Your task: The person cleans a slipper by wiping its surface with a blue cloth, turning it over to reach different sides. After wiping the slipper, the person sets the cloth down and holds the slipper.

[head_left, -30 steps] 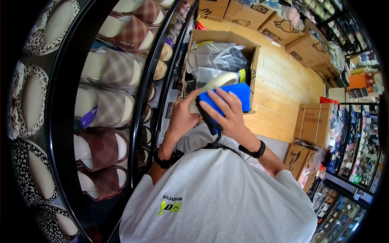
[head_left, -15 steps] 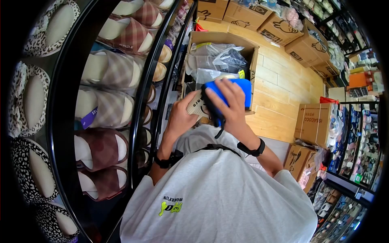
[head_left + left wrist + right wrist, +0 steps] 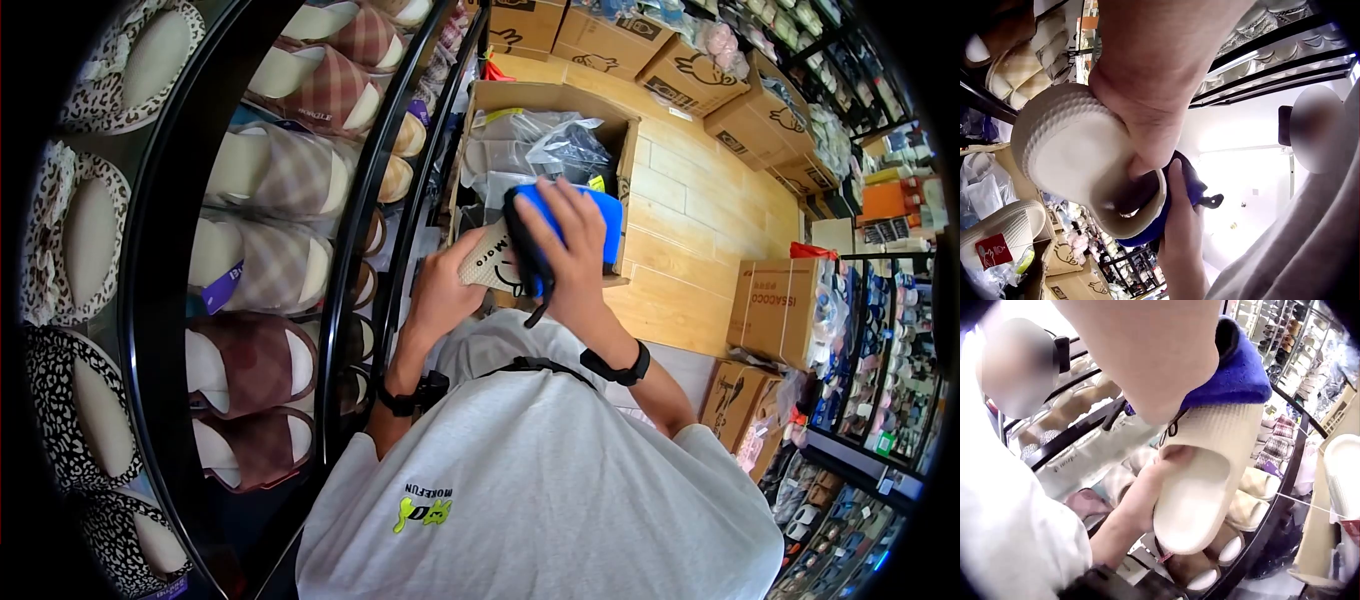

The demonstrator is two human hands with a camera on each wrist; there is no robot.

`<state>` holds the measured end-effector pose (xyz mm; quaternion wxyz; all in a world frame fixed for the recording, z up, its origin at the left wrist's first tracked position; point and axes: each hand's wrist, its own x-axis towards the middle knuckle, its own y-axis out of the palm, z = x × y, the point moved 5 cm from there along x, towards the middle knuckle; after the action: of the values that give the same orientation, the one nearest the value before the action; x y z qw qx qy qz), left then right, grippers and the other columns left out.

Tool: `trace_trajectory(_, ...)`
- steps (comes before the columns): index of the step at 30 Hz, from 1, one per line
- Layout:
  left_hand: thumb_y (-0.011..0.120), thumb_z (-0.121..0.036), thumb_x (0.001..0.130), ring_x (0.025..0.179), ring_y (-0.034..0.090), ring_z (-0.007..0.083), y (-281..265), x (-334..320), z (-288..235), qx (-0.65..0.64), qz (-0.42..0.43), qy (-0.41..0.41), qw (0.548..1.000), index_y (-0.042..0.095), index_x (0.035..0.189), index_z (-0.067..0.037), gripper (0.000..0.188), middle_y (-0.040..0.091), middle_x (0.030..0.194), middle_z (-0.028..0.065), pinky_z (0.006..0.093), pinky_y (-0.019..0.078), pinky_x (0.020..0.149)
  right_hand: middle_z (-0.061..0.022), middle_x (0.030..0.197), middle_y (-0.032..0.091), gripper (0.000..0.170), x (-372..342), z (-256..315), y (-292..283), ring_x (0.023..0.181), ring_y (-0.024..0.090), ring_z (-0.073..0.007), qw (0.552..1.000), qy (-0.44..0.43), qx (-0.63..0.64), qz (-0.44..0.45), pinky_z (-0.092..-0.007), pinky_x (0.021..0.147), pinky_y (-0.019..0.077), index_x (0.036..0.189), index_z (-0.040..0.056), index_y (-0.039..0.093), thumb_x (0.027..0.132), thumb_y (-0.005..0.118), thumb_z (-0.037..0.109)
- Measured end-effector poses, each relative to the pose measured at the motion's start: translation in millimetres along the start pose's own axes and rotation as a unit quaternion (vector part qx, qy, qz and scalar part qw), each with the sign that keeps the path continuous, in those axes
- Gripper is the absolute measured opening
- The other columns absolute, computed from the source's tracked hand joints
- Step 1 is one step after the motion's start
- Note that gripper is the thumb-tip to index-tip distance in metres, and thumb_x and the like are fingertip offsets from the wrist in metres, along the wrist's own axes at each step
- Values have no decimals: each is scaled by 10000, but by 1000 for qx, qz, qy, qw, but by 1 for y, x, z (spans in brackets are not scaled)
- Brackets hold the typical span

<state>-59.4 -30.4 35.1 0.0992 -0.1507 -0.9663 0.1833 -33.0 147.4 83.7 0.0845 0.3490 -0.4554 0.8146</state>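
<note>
Hands first, left to right. Left hand (image 3: 445, 285): fingers clamped on a cream slipper (image 3: 487, 262), thumb inside its foot opening per both wrist views. Slipper is up in the air between the two hands, clear of the shelf rack. Blue plush pad (image 3: 603, 215) sits against the slipper's upper, black edge toward the left hand, black strap (image 3: 540, 312) hanging below. Right hand (image 3: 566, 245): fingers draped across the pad, thumb on its other side, so clamped on the pad.

Labels, left to right. Purple tag (image 3: 222, 290) on a grey plaid slipper (image 3: 285, 258) on the rack: letters too small to read. Grey T-shirt (image 3: 600, 470): print looks like "MOREFUN", upside down, above a green cartoon graphic. Slipper upper: black lettering, roughly "Moro", plus a curved line, partly under the pad. Background cartons (image 3: 700, 70): black rabbit drawings. Carton at right (image 3: 770, 310): "ISSACOCO". Left wrist view: red tag (image 3: 994, 251) with a white rabbit outline.
</note>
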Motion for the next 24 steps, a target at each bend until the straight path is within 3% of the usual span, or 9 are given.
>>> trace_trajectory(3, 714, 30, 845, 1035, 724, 461, 0, -2, 0, 44, -3, 7, 999, 672, 1259, -11, 418, 747, 1060, 262, 474, 585, 802, -118, 1569, 586, 572, -13, 19, 4, 1443, 544, -320, 992, -96, -42, 64, -498, 1210, 370, 1487, 190, 658, 918, 618, 161)
trace_trajectory(6, 719, 30, 846, 1044, 737, 448, 2, -6, 5, 13, -2, 28, 1000, 670, 1291, -10, 450, 756, 1071, 254, 453, 596, 818, -109, 1563, 595, 572, -14, 11, 0, 1442, 551, -307, 990, -119, -14, 69, -480, 1216, 370, 1487, 189, 657, 916, 623, 172)
trace_trajectory(11, 724, 40, 866, 1085, 766, 385, -1, -9, 1, -21, -3, 7, 1000, 679, 1313, 2, 451, 772, 1118, 237, 388, 603, 863, -171, 1552, 571, 675, 1, -18, -10, 1406, 535, -410, 997, 38, 68, -17, -530, 1179, 396, 1495, 127, 641, 848, 824, 189)
trace_trajectory(14, 743, 23, 860, 1079, 773, 373, -1, -9, 5, -13, -7, 12, 1000, 670, 1328, 1, 474, 773, 1116, 238, 391, 604, 859, -170, 1552, 572, 660, -3, -4, -8, 1409, 534, -409, 999, 28, 18, -9, -533, 1177, 398, 1494, 131, 645, 856, 806, 189)
trace_trajectory(15, 743, 23, 860, 1079, 773, 373, -1, -9, 7, -13, -6, 12, 1000, 670, 1328, 1, 474, 773, 1116, 238, 391, 604, 859, -190, 1536, 584, 642, -5, 4, -6, 1415, 531, -431, 1000, 2, 12, 5, -543, 1191, 380, 1470, 109, 659, 853, 817, 193)
trace_trajectory(17, 760, 6, 852, 1081, 772, 375, 0, -11, 15, 8, 2, -34, 999, 661, 1345, -4, 504, 773, 1114, 242, 394, 604, 853, -153, 1550, 591, 572, -13, 18, 0, 1433, 534, -385, 996, -61, 6, 64, -525, 1206, 374, 1468, 147, 672, 899, 714, 187)
trace_trajectory(19, 762, 3, 846, 1080, 769, 382, -1, -10, 16, -14, -5, -2, 1000, 659, 1351, -7, 515, 772, 1110, 244, 394, 604, 850, -89, 1558, 604, 511, -27, 29, 9, 1444, 548, -309, 982, -155, -39, 101, -490, 1223, 371, 1454, 202, 686, 951, 600, 194)
trace_trajectory(22, 760, 6, 845, 1082, 765, 388, -5, -12, 14, -34, -15, 30, 999, 657, 1355, -9, 521, 772, 1111, 242, 394, 605, 848, -74, 1561, 594, 555, -29, 24, 9, 1447, 555, -285, 964, -234, -18, 123, -466, 1221, 390, 1490, 199, 648, 940, 589, 149)
trace_trajectory(24, 750, 16, 852, 1090, 763, 386, -6, -13, 13, -32, -17, 34, 999, 658, 1353, -6, 510, 775, 1119, 235, 393, 607, 848, -70, 1543, 611, 536, -20, 15, 0, 1437, 564, -284, 967, -227, -17, 114, -466, 1210, 405, 1473, 195, 663, 944, 589, 152)
